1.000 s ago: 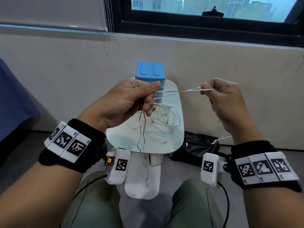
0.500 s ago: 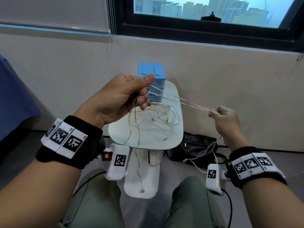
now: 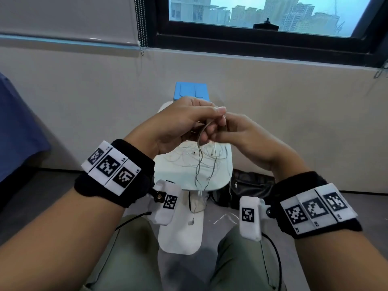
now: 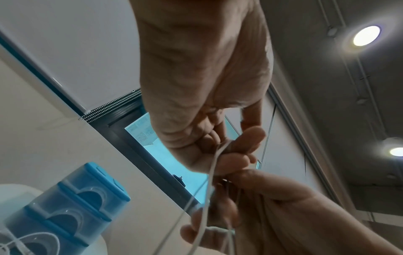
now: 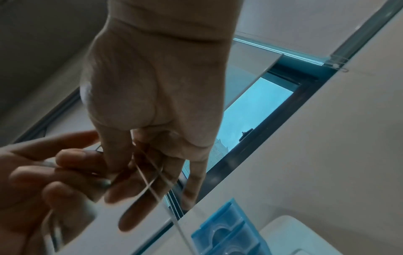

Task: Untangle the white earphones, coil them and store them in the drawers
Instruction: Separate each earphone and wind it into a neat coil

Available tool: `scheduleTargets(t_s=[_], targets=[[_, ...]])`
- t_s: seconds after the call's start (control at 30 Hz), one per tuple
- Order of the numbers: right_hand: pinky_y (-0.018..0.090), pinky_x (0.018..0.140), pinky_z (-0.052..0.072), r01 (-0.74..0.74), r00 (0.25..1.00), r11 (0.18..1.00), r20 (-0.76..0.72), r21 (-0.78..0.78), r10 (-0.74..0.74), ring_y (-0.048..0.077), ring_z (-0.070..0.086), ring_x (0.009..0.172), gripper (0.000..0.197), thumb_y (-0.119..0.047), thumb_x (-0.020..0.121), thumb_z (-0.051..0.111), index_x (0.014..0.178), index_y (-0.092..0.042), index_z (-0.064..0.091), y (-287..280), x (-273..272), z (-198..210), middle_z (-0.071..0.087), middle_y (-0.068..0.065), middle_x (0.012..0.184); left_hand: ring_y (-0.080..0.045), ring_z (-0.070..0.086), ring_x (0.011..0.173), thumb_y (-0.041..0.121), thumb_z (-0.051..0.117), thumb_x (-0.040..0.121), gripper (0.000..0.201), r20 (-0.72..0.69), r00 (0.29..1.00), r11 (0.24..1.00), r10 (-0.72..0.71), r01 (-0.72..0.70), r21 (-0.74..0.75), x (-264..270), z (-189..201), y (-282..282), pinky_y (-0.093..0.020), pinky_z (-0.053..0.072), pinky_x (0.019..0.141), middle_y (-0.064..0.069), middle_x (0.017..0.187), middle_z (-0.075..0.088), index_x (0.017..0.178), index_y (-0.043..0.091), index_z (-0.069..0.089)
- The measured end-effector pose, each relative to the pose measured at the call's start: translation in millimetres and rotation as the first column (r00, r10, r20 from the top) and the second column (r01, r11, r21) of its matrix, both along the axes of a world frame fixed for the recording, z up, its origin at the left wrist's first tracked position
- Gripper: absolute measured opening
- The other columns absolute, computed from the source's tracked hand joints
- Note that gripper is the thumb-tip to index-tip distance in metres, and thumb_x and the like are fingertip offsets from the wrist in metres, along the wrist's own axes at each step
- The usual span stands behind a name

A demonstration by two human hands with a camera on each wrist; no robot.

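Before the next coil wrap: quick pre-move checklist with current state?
1. Left hand holds the earphone cable: ok.
2. Right hand on the cable: ok, strands cross its fingers.
3. Cable untangled: not ok, a loose tangle lies on the white table.
4. Hanging end clear: not ok, an earbud dangles below the table edge.
5. Blue drawers reachable: ok.
6. Drawer open: not ok, the fronts look closed.

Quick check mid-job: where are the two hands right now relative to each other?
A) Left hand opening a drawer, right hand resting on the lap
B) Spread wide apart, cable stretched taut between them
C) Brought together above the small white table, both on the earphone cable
C: the left hand and right hand meet over the small white table, both pinching the white earphone cable, which hangs down.
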State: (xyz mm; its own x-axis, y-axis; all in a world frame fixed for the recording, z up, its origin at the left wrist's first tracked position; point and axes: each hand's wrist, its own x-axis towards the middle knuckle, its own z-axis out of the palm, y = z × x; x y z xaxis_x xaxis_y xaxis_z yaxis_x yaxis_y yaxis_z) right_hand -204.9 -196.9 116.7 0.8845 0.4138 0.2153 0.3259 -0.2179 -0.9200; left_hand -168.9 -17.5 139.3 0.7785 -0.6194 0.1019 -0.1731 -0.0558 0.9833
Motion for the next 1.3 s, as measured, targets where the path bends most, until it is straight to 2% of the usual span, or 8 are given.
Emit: scheduleTargets(t_s=[0.1, 0.33, 0.57, 0.73, 0.87, 1.1, 1.2, 1.3], targets=[[0.028, 0.073, 0.053, 0.097, 0.994, 0.995, 0.055, -0.036, -0.095, 0.021, 0.063, 0.077, 0.024, -0.003, 0.108, 0.044, 0.095, 0.002, 0.064, 2.0, 8.8, -2.5, 0.066, 0.017, 0.086, -0.012, 0.044, 0.049, 0.025, 0.062, 0.1, 0.025, 0.0, 1.0, 1.0, 0.018, -0.018, 0.02, 2.6, -0.4, 7.5, -0.024, 0.048, 0.055, -0.003, 0.064, 0.052, 0.093, 0.004, 0.071], [0.025, 0.065, 0.047, 0.347, 0.936, 0.936, 0.084, -0.056, -0.341, 0.014, 0.058, 0.056, 0.039, -0.015, 0.11, 0.043, 0.076, 0.002, 0.053, -19.6, 34.3, -36.9, 0.044, 0.009, 0.06, -0.008, 0.04, 0.044, 0.026, 0.064, 0.099, 0.025, -0.006, 0.989, 0.989, 0.146, -0.146, 0.002, 11.7, 2.6, 32.6, -0.019, 0.04, 0.045, 0.002, 0.059, 0.052, 0.08, 0.01, 0.07], [0.035, 0.072, 0.053, 0.442, 0.883, 0.888, -0.233, 0.122, -0.408, 0.021, 0.06, 0.055, 0.039, -0.018, 0.11, 0.042, 0.073, -0.01, 0.05, -38.6, 48.0, -84.9, 0.048, 0.008, 0.058, -0.005, 0.025, 0.038, 0.031, 0.072, 0.086, 0.028, 0.007, 0.956, 0.941, 0.294, -0.288, -0.177, 27.1, 20.2, 63.5, -0.018, 0.019, 0.039, 0.007, 0.049, 0.038, 0.067, 0.015, 0.059], [0.027, 0.059, 0.055, 0.518, 0.814, 0.839, -0.395, 0.165, -0.425, 0.029, 0.057, 0.06, 0.038, -0.019, 0.11, 0.042, 0.075, -0.008, 0.05, -53.3, 51.7, -115.0, 0.048, 0.01, 0.058, -0.006, 0.019, 0.04, 0.031, 0.069, 0.093, 0.031, -0.097, 0.895, 0.844, 0.436, -0.444, -0.302, 44.6, 27.8, 92.2, -0.019, 0.019, 0.037, 0.007, 0.055, 0.026, 0.069, 0.02, 0.052], [0.022, 0.056, 0.05, 0.538, 0.786, 0.843, -0.358, -0.005, -0.504, 0.028, 0.053, 0.064, 0.039, -0.02, 0.11, 0.043, 0.074, -0.007, 0.049, -63.8, 57.0, -124.7, 0.045, 0.014, 0.064, -0.006, 0.018, 0.041, 0.03, 0.067, 0.095, 0.032, -0.121, 0.888, 0.833, 0.443, -0.458, -0.31, 49.3, 20.6, 90.3, -0.02, 0.018, 0.037, 0.007, 0.057, 0.025, 0.069, 0.02, 0.05], [0.044, 0.095, 0.046, 0.417, 0.886, 0.709, 0.079, -0.569, -0.457, 0.012, 0.062, 0.087, 0.013, -0.035, 0.076, 0.074, 0.08, -0.029, 0.063, -51.1, 60.8, -102.0, 0.069, -0.014, 0.085, -0.005, 0.025, 0.04, 0.027, 0.064, 0.099, 0.024, -0.037, 0.955, 0.928, 0.295, -0.296, -0.226, 40.7, 8.1, 45.0, -0.02, 0.017, 0.042, 0.006, 0.057, 0.044, 0.08, 0.013, 0.064], [0.026, 0.099, 0.045, 0.262, 0.965, 0.901, 0.082, -0.346, -0.249, 0.011, 0.062, 0.11, 0.039, -0.013, 0.078, 0.079, 0.108, -0.032, 0.063, -27.8, 51.7, -77.5, 0.07, -0.003, 0.113, -0.004, 0.027, 0.039, 0.023, 0.061, 0.101, 0.024, 0.067, 0.97, 0.967, 0.233, -0.224, -0.125, 33.4, 5.3, 21.6, -0.021, 0.015, 0.044, 0.002, 0.061, 0.05, 0.083, 0.01, 0.068], [0.027, 0.083, 0.049, 0.097, 0.995, 0.992, -0.01, 0.08, -0.097, 0.016, 0.065, 0.088, 0.028, -0.007, 0.085, 0.069, 0.113, -0.007, 0.063, -0.4, 43.5, -44.2, 0.067, 0.015, 0.099, -0.004, 0.034, 0.037, 0.022, 0.062, 0.101, 0.023, 0.101, 0.98, 0.985, 0.169, -0.165, -0.049, 31.2, -2.5, 6.3, -0.016, 0.02, 0.04, 0.002, 0.06, 0.056, 0.085, 0.007, 0.069]])
